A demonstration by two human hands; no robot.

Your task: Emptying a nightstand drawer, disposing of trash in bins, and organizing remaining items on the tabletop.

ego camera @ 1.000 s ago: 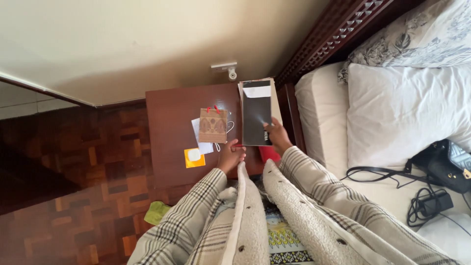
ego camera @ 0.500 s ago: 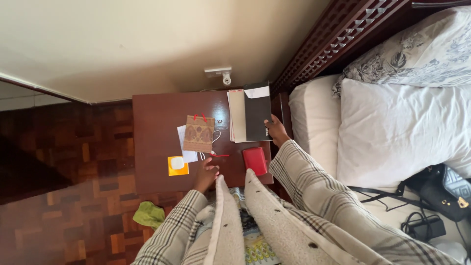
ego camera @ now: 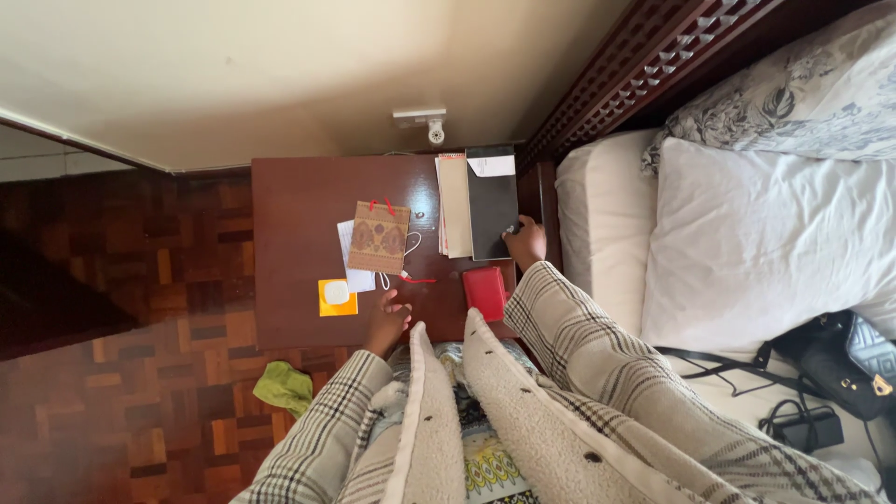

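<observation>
Two hands at work over a dark wooden bedside table [ego camera: 289, 196]. Right hand [ego camera: 527, 241] curled over the near right corner of a black folder [ego camera: 493, 210], fingertips pressing on its edge, holding it against the tabletop. Just left of those fingers, under and beside the black cover, a stack of beige papers [ego camera: 455, 205] lying flat. Below the right fingers, close to the wrist, a small red wallet [ego camera: 485, 291] flat on the wood. Left hand [ego camera: 388, 319] at the near edge of the table, fingers loosely bent and close together, gripping nothing that can be made out; whether the tips touch the wood, cannot tell. Just beyond the left fingertips, a thin red cord [ego camera: 417, 279] trailing from a small patterned brown gift bag [ego camera: 378, 238] with red handles, lying flat on top of a white sheet [ego camera: 351, 261]. Left of the left fingers, an orange square with a white round pad [ego camera: 337, 296] on it. Farther out past both hands, a white wall socket [ego camera: 422, 121] above the table. Right of the right hand, white pillows [ego camera: 756, 233] on a bed, with a black handbag [ego camera: 845, 359] and cables beyond. On the parquet floor left of the left sleeve, a green cloth [ego camera: 285, 387].
</observation>
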